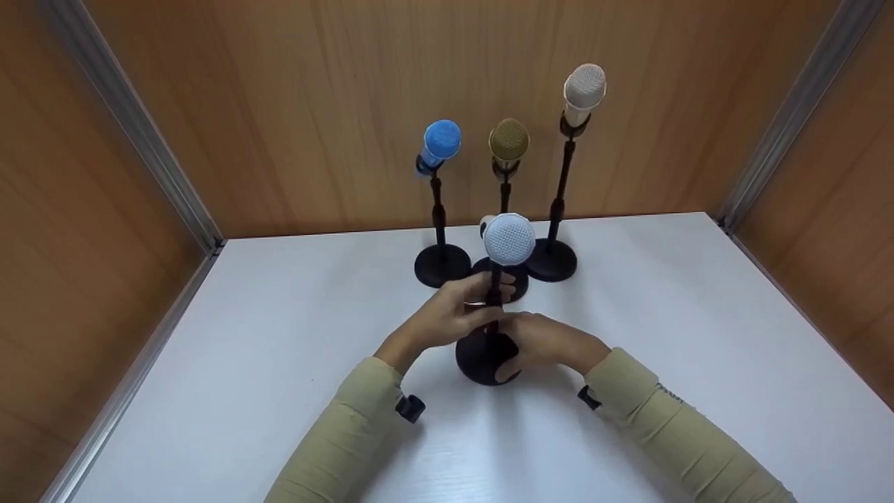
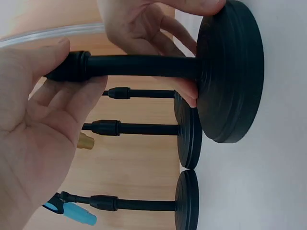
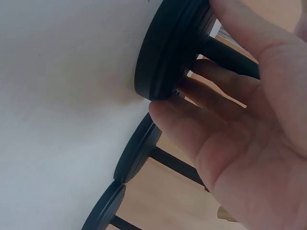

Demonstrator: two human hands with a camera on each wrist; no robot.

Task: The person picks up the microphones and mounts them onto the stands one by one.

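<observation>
A microphone with a white mesh head [image 1: 510,239] sits on a black desk stand with a round base [image 1: 480,358]. My left hand [image 1: 447,318] grips the stand's pole at the collar, and in the left wrist view the thumb and fingers close around that collar [image 2: 79,65]. Lower down, my right hand [image 1: 548,341] holds the base, its thumb over the top and its fingers around the rim, as the right wrist view shows. Whether the base touches the table cannot be told.
Behind stand a blue microphone [image 1: 442,140], a gold microphone [image 1: 509,141] and a taller off-white microphone [image 1: 584,87], each on a black stand, their bases close together. The white table [image 1: 279,363] meets wood-grain panels [image 1: 335,112] at the back and sides.
</observation>
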